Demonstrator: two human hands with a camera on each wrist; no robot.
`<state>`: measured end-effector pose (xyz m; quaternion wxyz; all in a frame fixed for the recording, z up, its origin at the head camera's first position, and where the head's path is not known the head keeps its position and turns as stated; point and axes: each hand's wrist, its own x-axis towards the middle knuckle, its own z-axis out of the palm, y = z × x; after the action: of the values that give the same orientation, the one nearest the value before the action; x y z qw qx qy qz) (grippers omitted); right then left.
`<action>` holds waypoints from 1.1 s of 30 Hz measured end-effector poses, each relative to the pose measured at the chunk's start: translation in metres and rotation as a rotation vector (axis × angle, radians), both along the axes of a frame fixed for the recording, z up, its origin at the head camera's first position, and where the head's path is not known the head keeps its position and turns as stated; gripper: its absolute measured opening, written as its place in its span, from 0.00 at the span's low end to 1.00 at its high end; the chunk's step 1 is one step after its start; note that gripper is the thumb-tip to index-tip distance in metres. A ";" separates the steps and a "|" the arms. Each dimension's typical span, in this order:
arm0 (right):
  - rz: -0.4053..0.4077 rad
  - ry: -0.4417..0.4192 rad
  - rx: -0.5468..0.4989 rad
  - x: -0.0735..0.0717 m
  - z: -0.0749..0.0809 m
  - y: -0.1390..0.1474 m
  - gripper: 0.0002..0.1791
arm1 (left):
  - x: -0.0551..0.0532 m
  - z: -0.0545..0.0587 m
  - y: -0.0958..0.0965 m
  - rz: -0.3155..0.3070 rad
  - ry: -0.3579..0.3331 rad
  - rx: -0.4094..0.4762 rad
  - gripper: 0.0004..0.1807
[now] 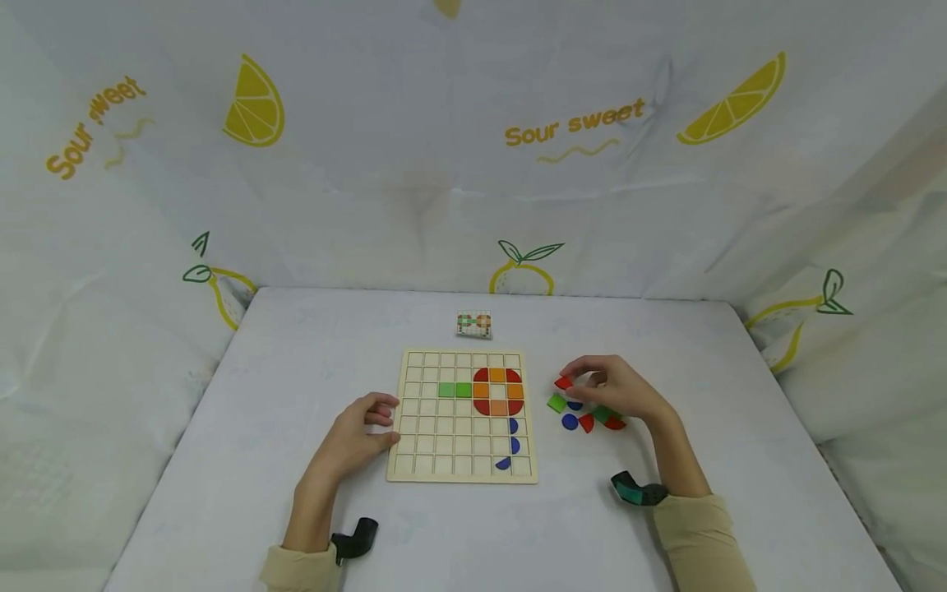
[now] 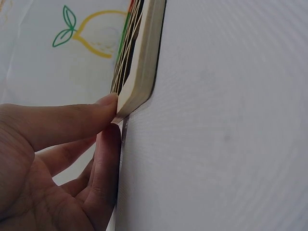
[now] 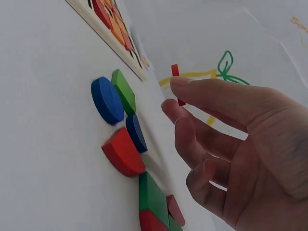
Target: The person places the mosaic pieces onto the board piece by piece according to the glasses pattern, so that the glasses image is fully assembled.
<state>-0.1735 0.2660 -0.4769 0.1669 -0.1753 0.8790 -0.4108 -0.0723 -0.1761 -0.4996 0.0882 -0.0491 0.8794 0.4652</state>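
Observation:
My right hand (image 1: 614,386) pinches a red quarter-circle piece (image 3: 175,70) between thumb and finger, raised above a loose group of pieces. Under and around that hand are a light green square (image 1: 556,403), a blue round piece (image 1: 570,422), another red quarter piece (image 1: 586,423) and a dark green piece (image 3: 153,197). My left hand (image 1: 358,437) rests its thumb and fingertips at the left edge of the wooden grid board (image 1: 429,477). On the board, red and orange pieces form a ring, with two green squares beside it and three blue half-circles below.
A small pattern card (image 1: 473,324) lies beyond the board. White cloth (image 1: 244,493) covers the table, and printed curtains (image 1: 355,205) hang around it. Each wrist wears a black device, the left one (image 1: 357,538) near the sleeve, the right one (image 1: 639,491) likewise.

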 end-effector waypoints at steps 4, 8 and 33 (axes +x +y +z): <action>0.025 0.027 -0.010 -0.001 0.003 -0.017 0.15 | 0.000 0.000 0.000 0.000 -0.005 -0.001 0.27; 0.071 0.053 -0.008 -0.006 0.005 -0.036 0.14 | 0.001 -0.001 0.000 0.000 -0.004 -0.001 0.27; 0.370 0.010 -0.084 -0.055 -0.001 -0.141 0.14 | 0.000 0.000 0.000 -0.001 0.009 0.016 0.27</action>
<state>-0.2288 0.1246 -0.4782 0.2278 -0.3427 0.8146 -0.4087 -0.0726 -0.1763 -0.4999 0.0848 -0.0461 0.8762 0.4723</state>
